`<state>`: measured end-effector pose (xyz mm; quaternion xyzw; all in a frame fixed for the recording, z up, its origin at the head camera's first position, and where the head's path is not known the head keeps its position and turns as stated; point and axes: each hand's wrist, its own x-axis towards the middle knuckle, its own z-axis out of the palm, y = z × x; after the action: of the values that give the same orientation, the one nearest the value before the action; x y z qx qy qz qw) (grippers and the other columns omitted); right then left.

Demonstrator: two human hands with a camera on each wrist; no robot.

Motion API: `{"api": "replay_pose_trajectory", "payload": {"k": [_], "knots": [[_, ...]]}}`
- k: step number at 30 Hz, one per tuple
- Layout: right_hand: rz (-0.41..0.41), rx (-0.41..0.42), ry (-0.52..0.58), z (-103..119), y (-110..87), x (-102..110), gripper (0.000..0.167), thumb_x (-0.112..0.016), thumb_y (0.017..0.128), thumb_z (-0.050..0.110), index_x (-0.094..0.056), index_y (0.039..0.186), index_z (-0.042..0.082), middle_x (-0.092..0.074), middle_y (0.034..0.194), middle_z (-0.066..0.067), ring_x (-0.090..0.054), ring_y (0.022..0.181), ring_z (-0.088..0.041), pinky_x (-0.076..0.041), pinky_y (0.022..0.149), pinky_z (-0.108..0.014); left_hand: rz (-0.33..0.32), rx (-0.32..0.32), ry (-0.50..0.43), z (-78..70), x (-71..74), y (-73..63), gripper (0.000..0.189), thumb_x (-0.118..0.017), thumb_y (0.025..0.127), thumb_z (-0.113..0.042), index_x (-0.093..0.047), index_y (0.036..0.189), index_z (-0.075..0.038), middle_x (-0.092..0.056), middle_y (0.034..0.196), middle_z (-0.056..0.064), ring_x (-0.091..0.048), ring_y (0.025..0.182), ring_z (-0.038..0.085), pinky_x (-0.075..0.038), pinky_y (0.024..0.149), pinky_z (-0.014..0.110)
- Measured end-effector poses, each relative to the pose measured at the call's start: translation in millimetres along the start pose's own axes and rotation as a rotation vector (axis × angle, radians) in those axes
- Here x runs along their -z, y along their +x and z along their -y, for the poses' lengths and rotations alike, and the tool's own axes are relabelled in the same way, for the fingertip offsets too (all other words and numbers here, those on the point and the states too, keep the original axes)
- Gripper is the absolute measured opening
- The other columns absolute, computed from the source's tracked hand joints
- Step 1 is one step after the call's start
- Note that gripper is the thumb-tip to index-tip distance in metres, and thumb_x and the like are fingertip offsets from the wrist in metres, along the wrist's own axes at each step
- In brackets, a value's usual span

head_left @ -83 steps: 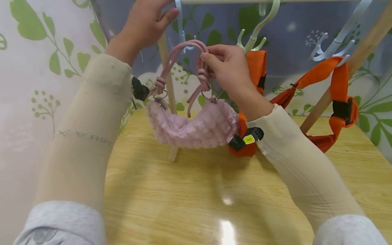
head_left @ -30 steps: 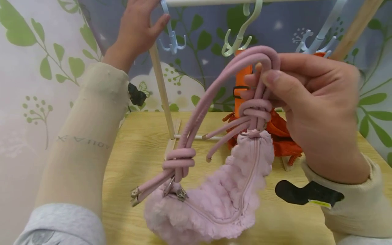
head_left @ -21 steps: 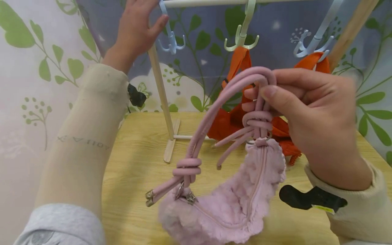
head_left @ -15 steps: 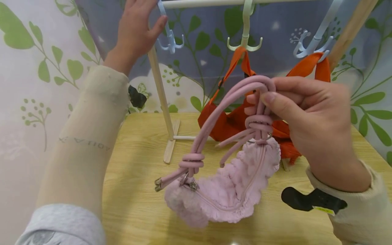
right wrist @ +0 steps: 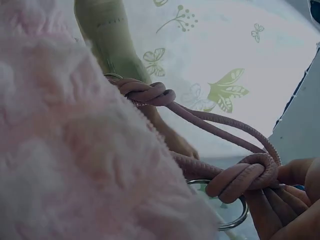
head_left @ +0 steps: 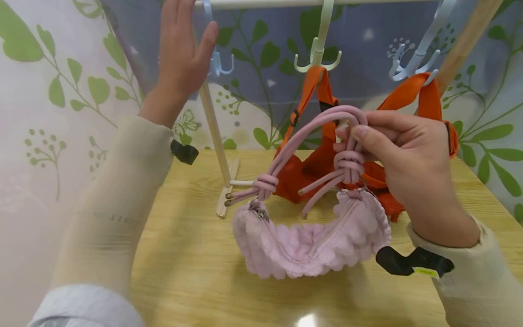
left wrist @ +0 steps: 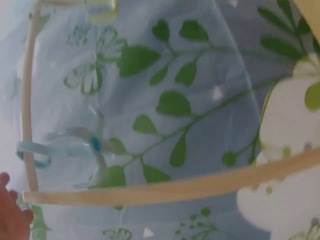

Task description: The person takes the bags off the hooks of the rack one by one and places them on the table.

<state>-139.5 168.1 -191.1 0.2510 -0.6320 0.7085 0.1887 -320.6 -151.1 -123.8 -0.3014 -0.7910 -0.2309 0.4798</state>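
Head view bright; glare spot on table (head_left: pixel 184 254) below pink bag (head_left: pixel 355 236), soft shadow under it. Left sleeve (head_left: pixel 110 231) smeared. Left-wrist view hazy, soft. Right-wrist view dim, wall (right wrist: pixel 225 30) behind pink bag washed out.

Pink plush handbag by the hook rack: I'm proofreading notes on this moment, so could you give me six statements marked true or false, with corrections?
1. The right hand pinches the handle of the pink plush handbag. True.
2. The left hand also holds the handbag. False: it is raised near the leftmost hook, apart from the bag.
3. An orange strap hangs from the rightmost hook. True.
4. The middle hook is red. False: it is light green.
5. The handle is a metal chain. False: it is made of knotted pink cords.
6. The right wrist view shows a metal ring beside a knot. True.
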Motion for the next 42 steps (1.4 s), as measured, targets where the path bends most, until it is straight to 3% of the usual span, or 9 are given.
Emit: {"api": "replay_pose_trajectory", "payload": {"k": [3,12,19,25,29,34,37,40,42], "knots": [[-0.005,-0.030,0.012,-3.2,1.6,1.0,0.024,-0.066,0.089,-0.004,-0.066,0.110,-0.014,-0.073,0.088,-0.017,-0.071,0.078,-0.025,-0.056,0.073,-0.030,-0.049,0.004,-0.094,-9.6,1.1,-22.0,0.054,-0.044,0.093,-0.024,-0.044,0.141,0.002,-0.040,0.148,0.016,-0.028,0.141,0.014,-0.013,0.116,0.024],[-0.005,-0.048,0.015,-10.9,4.5,3.5,0.025,-0.067,0.089,-0.002,-0.065,0.110,-0.015,-0.072,0.088,-0.016,-0.071,0.079,-0.024,-0.057,0.073,-0.029,0.010,-0.012,-0.317,-34.9,-1.2,-95.2,0.051,-0.039,0.100,-0.029,-0.050,0.133,0.008,-0.053,0.133,0.023,-0.045,0.131,0.027,-0.028,0.113,0.034],[-0.016,-0.079,-0.007,-16.8,5.5,3.4,0.025,-0.068,0.088,-0.001,-0.066,0.111,-0.012,-0.072,0.089,-0.015,-0.071,0.079,-0.023,-0.056,0.075,-0.029,0.225,0.008,-0.531,-66.1,-4.6,-138.3,0.076,-0.028,0.101,-0.059,-0.053,0.129,0.008,-0.058,0.129,0.022,-0.053,0.122,0.031,-0.044,0.097,0.047],[-0.024,-0.075,-0.030,-21.3,6.3,2.5,0.025,-0.067,0.089,0.000,-0.067,0.112,-0.010,-0.073,0.089,-0.012,-0.071,0.078,-0.021,-0.056,0.073,-0.027,0.499,0.058,-0.694,-77.1,-11.7,-163.5,0.082,-0.034,0.096,-0.065,-0.047,0.137,0.005,-0.059,0.131,0.019,-0.055,0.121,0.028,-0.045,0.100,0.043],[-0.015,-0.084,-0.044,-23.7,6.1,1.7,0.025,-0.066,0.090,0.001,-0.066,0.113,-0.009,-0.073,0.090,-0.012,-0.072,0.079,-0.020,-0.056,0.075,-0.027,0.617,0.055,-0.727,-76.7,-15.5,-176.0,0.086,-0.042,0.092,-0.068,-0.044,0.140,0.004,-0.058,0.133,0.018,-0.058,0.120,0.028,-0.046,0.099,0.045],[-0.018,-0.114,-0.044,-25.3,4.3,1.4,0.028,-0.067,0.090,0.002,-0.065,0.115,-0.010,-0.073,0.092,-0.013,-0.073,0.080,-0.022,-0.056,0.076,-0.028,0.728,0.062,-0.733,-79.1,-15.7,-183.9,0.085,-0.057,0.087,-0.064,-0.042,0.145,-0.005,-0.056,0.137,0.014,-0.058,0.120,0.026,-0.048,0.097,0.045],[-0.028,-0.146,-0.063,-25.8,2.5,1.6,0.029,-0.068,0.090,0.005,-0.066,0.116,-0.008,-0.073,0.094,-0.012,-0.073,0.082,-0.021,-0.056,0.075,-0.027,0.764,0.077,-0.745,-81.1,-17.8,-186.8,0.075,-0.071,0.087,-0.044,-0.044,0.144,-0.004,-0.061,0.130,0.013,-0.062,0.114,0.019,-0.050,0.094,0.038],[-0.025,-0.164,-0.085,-27.4,1.6,1.8,0.030,-0.068,0.090,0.006,-0.066,0.117,-0.006,-0.073,0.094,-0.011,-0.072,0.083,-0.020,-0.056,0.077,-0.025,0.754,0.089,-0.750,-83.4,-20.2,-188.8,0.052,-0.077,0.085,-0.017,-0.058,0.130,0.000,-0.070,0.103,0.006,-0.062,0.081,0.007,-0.051,0.072,0.025],[-0.016,-0.174,-0.093,-28.7,1.4,2.1,0.030,-0.068,0.090,0.007,-0.066,0.117,-0.006,-0.073,0.094,-0.011,-0.072,0.083,-0.019,-0.055,0.078,-0.024,0.743,0.091,-0.744,-83.9,-20.6,-189.6,0.037,-0.077,0.083,-0.007,-0.066,0.117,0.001,-0.064,0.080,-0.002,-0.046,0.062,0.002,-0.041,0.057,0.022]]}}
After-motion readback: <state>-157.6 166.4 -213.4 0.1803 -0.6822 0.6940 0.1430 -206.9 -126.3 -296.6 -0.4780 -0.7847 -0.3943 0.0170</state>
